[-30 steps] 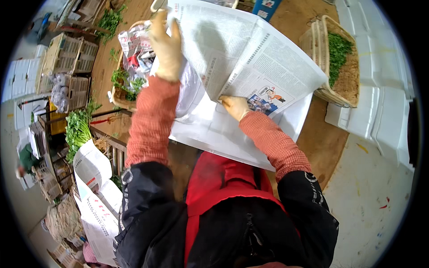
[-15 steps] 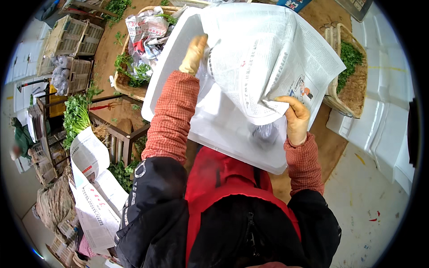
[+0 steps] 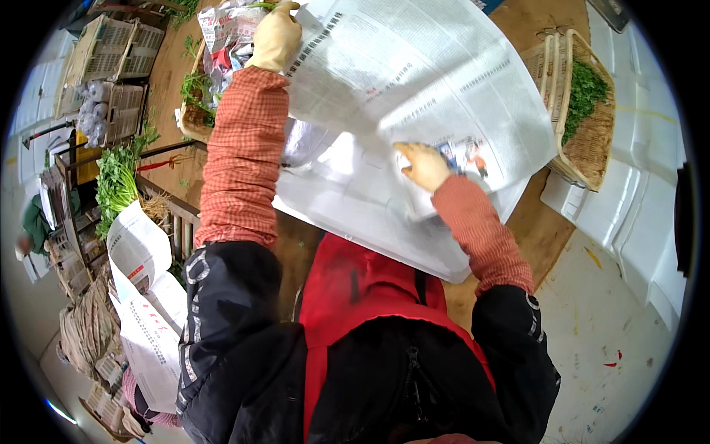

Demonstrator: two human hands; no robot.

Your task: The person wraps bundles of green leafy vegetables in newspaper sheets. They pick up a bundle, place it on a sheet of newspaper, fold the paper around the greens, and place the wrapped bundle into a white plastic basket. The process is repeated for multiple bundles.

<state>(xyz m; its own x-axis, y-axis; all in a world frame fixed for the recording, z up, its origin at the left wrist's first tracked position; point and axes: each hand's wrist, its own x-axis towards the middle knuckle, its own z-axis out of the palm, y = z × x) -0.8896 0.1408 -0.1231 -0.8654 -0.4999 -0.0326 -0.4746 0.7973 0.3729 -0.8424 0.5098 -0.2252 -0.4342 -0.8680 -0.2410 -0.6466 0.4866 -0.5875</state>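
Head view: left hand [image 3: 276, 37] is raised on an extended forearm, back of the hand upward and fingers pointing away from the body, at the left edge of a newspaper sheet [image 3: 421, 66]; its fingertips curl there, but whether they grip the paper cannot be told. Right hand [image 3: 424, 166] is set lower and nearer the body, its forearm angled inward, fingers pointing left and partly bent, thumb below them; it lies against the sheet's lower part, and a firm hold cannot be confirmed. The sheet spreads between and beyond both hands, over a white box [image 3: 399, 244] that shows below the right hand. Just left of the left hand is crumpled printed paper [image 3: 225, 33]; well right of the right hand, a wicker basket [image 3: 595, 140] contains leafy greens [image 3: 586, 100].
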